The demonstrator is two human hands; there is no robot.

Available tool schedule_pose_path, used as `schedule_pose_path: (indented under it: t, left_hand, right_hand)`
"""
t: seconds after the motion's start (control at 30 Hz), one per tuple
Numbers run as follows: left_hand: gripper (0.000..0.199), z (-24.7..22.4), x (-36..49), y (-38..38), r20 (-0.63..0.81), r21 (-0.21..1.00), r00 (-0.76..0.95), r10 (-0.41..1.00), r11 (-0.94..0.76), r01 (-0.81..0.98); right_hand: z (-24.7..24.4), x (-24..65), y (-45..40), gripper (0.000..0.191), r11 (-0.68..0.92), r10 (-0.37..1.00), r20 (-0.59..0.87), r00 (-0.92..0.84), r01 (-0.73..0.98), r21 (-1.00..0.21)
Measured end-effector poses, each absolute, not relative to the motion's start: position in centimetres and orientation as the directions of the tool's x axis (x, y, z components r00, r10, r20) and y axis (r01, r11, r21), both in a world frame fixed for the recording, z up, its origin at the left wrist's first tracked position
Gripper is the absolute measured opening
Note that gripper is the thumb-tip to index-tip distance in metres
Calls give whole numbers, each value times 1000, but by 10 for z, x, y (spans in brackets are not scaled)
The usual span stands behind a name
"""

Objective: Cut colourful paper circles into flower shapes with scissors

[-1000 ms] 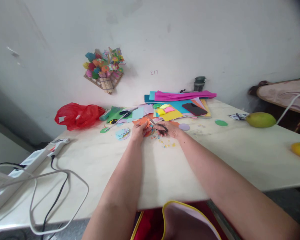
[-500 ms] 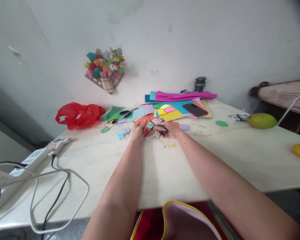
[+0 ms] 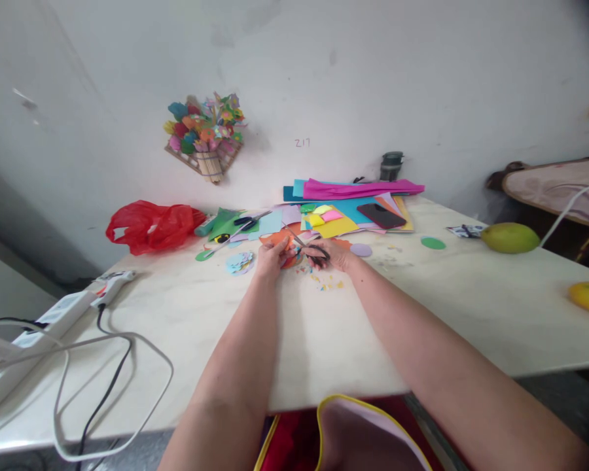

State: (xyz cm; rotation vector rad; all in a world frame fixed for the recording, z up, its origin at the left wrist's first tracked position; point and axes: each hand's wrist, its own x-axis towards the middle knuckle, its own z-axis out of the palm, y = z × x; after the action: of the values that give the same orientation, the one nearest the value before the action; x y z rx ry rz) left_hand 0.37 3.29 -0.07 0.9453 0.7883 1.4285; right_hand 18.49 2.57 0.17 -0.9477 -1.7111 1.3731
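Observation:
My right hand point(image 3: 328, 254) is closed on the black handles of a pair of scissors point(image 3: 319, 256), whose blades point up and left. Beside it my left hand point(image 3: 273, 256) pinches something small that I cannot make out, close to the blades. Orange paper point(image 3: 276, 237) lies behind and under the fingers. Tiny scraps point(image 3: 330, 284) are scattered on the table just in front of my right hand. Left of my left hand sits a pile of pale blue cut pieces point(image 3: 240, 262).
Coloured sheets point(image 3: 343, 226) and a phone point(image 3: 381, 216) lie at the back. A red plastic bag point(image 3: 152, 229), second scissors point(image 3: 246, 223), power strip point(image 3: 53, 320) and looped cables are left. A green mango point(image 3: 510, 237) and green circle point(image 3: 432, 243) are right.
The whole view has shifted slightly, with things sitting a little further left. My hands keep nearly the same pose, and the small item by my left fingers shows less.

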Motion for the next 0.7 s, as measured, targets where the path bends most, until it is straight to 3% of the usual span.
schedule_pose_path:
  t: [0.7]
  left_hand:
    - [29, -4, 2, 35, 89, 875, 4, 996, -76, -479]
  right_hand:
    - [5, 181, 25, 38, 125, 903, 60, -425, 125, -984]
